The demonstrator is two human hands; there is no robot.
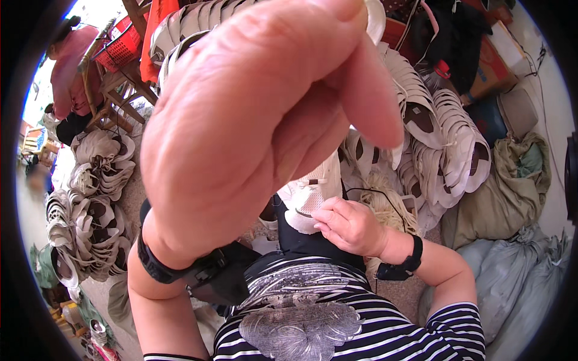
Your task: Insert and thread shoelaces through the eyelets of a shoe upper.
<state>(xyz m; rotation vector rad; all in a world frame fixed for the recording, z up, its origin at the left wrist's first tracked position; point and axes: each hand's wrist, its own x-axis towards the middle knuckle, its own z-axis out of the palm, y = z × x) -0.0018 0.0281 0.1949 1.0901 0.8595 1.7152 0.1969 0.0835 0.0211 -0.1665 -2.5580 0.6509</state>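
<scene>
Left fingers looming, white shoe, dotted mesh toe

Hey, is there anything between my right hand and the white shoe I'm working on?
Nothing visible: the right hand is right at the white shoe, its fingers appearing to touch the lower end. The raised left hand hides part of the shoe from the camera, but doesn't stand between them.

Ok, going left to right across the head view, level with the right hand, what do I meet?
Beige shoe uppers → left hand → white shoe → right hand → black wrist strap → olive sack.
</scene>
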